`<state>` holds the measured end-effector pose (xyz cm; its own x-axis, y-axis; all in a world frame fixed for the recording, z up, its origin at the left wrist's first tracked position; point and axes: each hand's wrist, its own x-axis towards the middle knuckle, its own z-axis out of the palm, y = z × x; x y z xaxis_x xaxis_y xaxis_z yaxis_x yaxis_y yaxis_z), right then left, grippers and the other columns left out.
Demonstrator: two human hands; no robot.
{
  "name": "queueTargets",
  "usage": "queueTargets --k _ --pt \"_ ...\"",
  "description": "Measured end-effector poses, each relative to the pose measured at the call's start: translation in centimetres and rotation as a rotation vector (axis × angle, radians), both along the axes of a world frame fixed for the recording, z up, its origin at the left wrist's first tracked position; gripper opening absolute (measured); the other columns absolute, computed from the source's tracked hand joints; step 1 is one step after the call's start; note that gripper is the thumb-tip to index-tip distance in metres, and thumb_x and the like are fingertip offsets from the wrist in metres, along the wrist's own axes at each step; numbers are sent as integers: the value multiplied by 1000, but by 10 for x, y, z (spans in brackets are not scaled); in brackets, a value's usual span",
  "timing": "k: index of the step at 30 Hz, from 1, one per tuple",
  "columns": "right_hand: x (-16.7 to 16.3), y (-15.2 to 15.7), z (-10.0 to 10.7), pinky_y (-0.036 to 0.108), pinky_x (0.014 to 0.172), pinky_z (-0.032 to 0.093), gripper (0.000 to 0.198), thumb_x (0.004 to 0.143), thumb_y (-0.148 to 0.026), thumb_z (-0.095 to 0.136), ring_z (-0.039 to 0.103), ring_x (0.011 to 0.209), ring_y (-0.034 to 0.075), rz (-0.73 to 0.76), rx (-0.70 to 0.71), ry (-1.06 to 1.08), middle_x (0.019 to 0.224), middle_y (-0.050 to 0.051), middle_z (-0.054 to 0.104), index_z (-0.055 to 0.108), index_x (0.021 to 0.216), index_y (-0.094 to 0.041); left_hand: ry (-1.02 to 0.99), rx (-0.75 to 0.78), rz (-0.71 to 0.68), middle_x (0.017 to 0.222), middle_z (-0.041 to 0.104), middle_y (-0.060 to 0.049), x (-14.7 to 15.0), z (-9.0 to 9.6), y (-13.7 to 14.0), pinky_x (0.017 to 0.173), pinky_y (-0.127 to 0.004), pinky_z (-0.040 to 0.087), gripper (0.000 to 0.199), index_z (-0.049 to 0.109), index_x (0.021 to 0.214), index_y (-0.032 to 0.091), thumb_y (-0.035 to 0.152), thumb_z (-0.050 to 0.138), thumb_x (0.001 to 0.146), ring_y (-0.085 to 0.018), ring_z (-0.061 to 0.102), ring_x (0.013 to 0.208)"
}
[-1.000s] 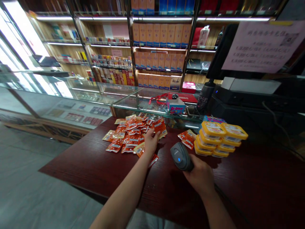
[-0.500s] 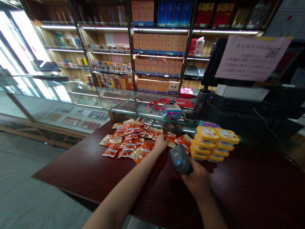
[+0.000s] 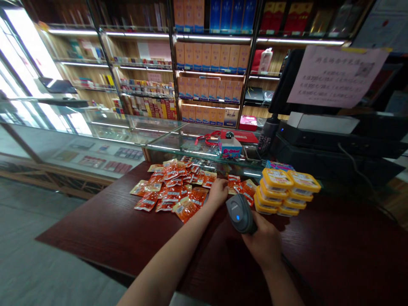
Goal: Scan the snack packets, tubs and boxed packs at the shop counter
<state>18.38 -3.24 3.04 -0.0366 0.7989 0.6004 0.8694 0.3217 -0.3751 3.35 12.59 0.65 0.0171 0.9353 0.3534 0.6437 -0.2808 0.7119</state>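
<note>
My right hand [image 3: 264, 238] is wrapped round a dark grey barcode scanner [image 3: 239, 213] with a blue light, its head tilted to the left. At the left edge of a small orange snack packet [image 3: 234, 182], my left hand [image 3: 219, 192] has its fingers closed; the fingertips are partly hidden. Beside that packet, more orange packets [image 3: 247, 191] lie against the yellow tubs. A loose pile of orange snack packets [image 3: 174, 189] spreads over the table to the left of my left hand. Yellow-lidded tubs [image 3: 276, 179] stand in two stacks right of the scanner.
The dark red wooden table [image 3: 105, 229] meets a glass display counter [image 3: 165, 142] at the back. A small pink and blue box [image 3: 231, 148] sits on the glass. At the right stands a monitor [image 3: 283, 85] with a pink paper sign [image 3: 338, 76]. Shelves of boxes line the wall.
My left hand has shifted slightly to the right, and the small packet at its fingers has moved right with it, towards the tubs. My right hand and the scanner have hardly moved.
</note>
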Motion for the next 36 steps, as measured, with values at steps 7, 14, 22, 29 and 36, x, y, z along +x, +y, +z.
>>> queueTargets --k 7,14,22,29,36 --pt "0 0 -1 29 63 43 26 77 -32 52 66 73 22 8 13 3 84 6 70 60 99 -18 555 -78 457 115 55 -18 -37 44 0 93 -43 35 35 67 97 13 42 60 77 -34 43 114" --pt "-1 -1 4 28 64 43 25 75 -26 52 66 73 21 16 -9 24 87 6 71 61 98 -18 677 -262 379 118 55 -18 -39 42 13 92 -41 32 49 64 98 15 45 75 61 -34 41 117" --pt "0 0 2 28 63 43 27 76 -29 53 66 73 22 20 -24 19 86 6 70 60 100 -18 536 -231 315 97 64 -13 -34 52 14 80 -32 37 38 53 101 17 18 69 66 -26 56 99" --pt "1 0 -1 29 61 42 29 78 -35 51 65 70 21 3 23 -1 87 7 71 61 100 -18 -149 -17 165 65 49 4 -32 38 -4 60 -23 34 22 43 68 20 17 65 66 -12 49 63" --pt "-1 -1 1 28 60 41 26 77 -35 52 65 69 22 -13 -35 43 80 5 70 63 95 -20 -573 -16 123 56 38 8 -41 -9 -30 53 -19 32 24 39 63 19 23 63 64 -7 38 51"
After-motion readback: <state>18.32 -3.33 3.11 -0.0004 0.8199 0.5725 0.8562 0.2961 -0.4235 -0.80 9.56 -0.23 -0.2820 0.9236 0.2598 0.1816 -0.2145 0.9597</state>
